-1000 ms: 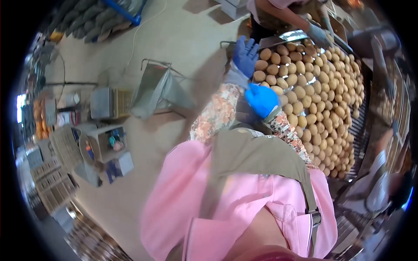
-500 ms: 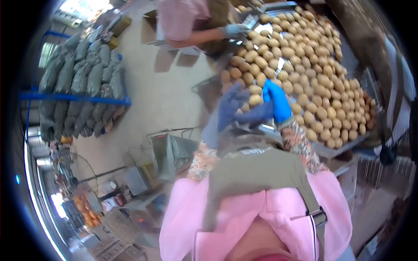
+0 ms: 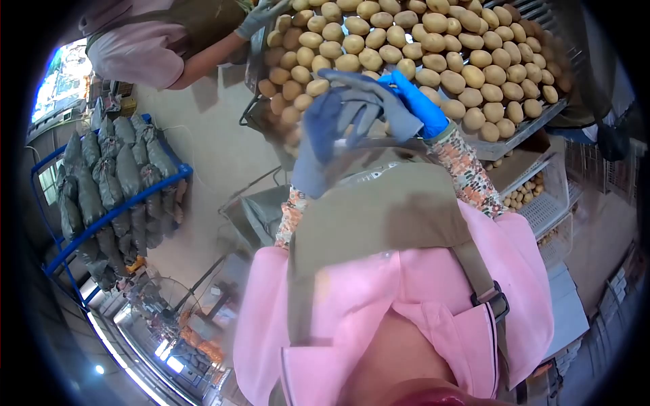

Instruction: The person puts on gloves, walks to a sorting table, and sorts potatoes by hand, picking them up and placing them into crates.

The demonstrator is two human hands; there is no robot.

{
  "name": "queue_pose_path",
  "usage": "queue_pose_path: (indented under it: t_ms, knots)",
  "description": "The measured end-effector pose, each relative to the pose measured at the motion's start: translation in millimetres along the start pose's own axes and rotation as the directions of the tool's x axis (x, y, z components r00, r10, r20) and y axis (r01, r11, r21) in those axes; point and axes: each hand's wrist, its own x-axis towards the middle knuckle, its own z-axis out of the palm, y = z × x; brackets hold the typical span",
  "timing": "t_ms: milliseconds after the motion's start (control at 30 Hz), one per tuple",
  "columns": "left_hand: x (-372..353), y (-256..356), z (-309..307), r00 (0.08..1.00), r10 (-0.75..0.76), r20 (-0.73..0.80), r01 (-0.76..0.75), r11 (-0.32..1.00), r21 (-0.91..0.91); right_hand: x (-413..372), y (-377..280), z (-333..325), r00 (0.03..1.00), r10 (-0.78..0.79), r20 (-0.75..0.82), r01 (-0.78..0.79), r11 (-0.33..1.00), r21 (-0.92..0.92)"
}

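My right hand (image 3: pixel 414 101), in a thin blue glove, pinches the cuff end of a loose grey work glove (image 3: pixel 391 107). The loose glove stretches leftward, its limp fingers hanging over the near edge of the potato table. My left hand (image 3: pixel 319 132) wears a grey-blue work glove and closes against the finger end of the loose one. Its fingertips are partly hidden where the two gloves overlap. Just beyond both hands lie many potatoes (image 3: pixel 470 73), spread across a metal-edged sorting table (image 3: pixel 527 137).
A co-worker's gloved hand (image 3: pixel 265 15) reaches to the table's far left. Stuffed grey-green bags (image 3: pixel 125 179) fill a blue rack (image 3: pixel 122 220) at left. Plastic crates (image 3: pixel 542 196) holding potatoes stand below the table at right. A grey-green bag (image 3: pixel 261 213) stands left of my apron.
The view has turned, and the table now sits higher in it. My left hand has come against the loose glove, whose fingers now hang spread. The co-worker's hand stays by the potatoes.
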Motion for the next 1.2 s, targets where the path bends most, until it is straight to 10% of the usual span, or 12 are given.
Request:
queue_pose_path:
  t_ms: [100,167,200,300,333,367,433,700,767,833,1100,1200]
  knots:
    - [10.6,-6.1,1.4,0.892,0.381,0.245,-0.445,0.636,0.63,-6.2,-11.1,-13.6,0.969,0.155,0.192,-0.102,0.96,-0.261]
    - [13.8,3.0,5.9,0.898,0.346,0.272,-0.433,0.58,0.69,-30.4,-27.2,-4.5,0.939,0.235,0.251,-0.306,0.905,0.296]
    - [13.4,9.7,5.7,0.983,0.053,0.178,-0.06,0.997,0.037,-27.6,-18.2,-25.0,0.924,0.199,0.326,-0.305,0.899,0.314]
    - [19.5,24.6,3.7,0.91,-0.233,0.343,0.404,0.683,-0.608,-17.6,-23.0,-44.9,0.853,0.105,0.512,-0.395,0.77,0.501]
    - [23.0,28.7,0.2,0.955,-0.029,0.296,0.026,1.0,0.012,-22.1,-31.7,-38.1,0.95,0.284,0.127,-0.309,0.903,0.299]
    - [26.6,32.7,-3.2,0.905,0.156,0.396,-0.387,0.69,0.612,-23.1,-30.5,-42.0,0.95,0.285,0.129,-0.312,0.899,0.307]
    - [35.5,34.2,-8.2,0.835,0.233,0.499,-0.542,0.506,0.671,-21.7,-28.1,-51.7,0.993,0.11,0.053,-0.119,0.962,0.247]
    - [16.3,18.2,-13.7,0.963,0.058,0.262,-0.267,0.083,0.96,-2.1,-15.1,-31.2,0.99,-0.112,0.09,0.105,0.992,0.076]
    - [12.4,14.6,6.3,0.94,-0.332,-0.075,0.276,0.618,0.736,3.5,-4.5,-26.9,0.986,-0.147,0.081,0.151,0.987,-0.046]
    - [4.8,4.2,31.1,0.929,-0.315,0.193,0.194,0.861,0.47,-1.5,-5.4,-9.3,0.992,-0.114,0.053,0.116,0.992,-0.054]
    - [5.8,16.2,49.8,0.885,-0.461,0.068,0.297,0.67,0.68,-3.1,-5.1,-5.6,0.993,-0.02,0.117,0.031,0.995,-0.09]
    - [-8.9,-37.8,22.9,0.899,-0.422,-0.115,0.413,0.732,0.542,-2.9,-3.1,-3.4,0.98,-0.139,0.14,0.189,0.864,-0.466]
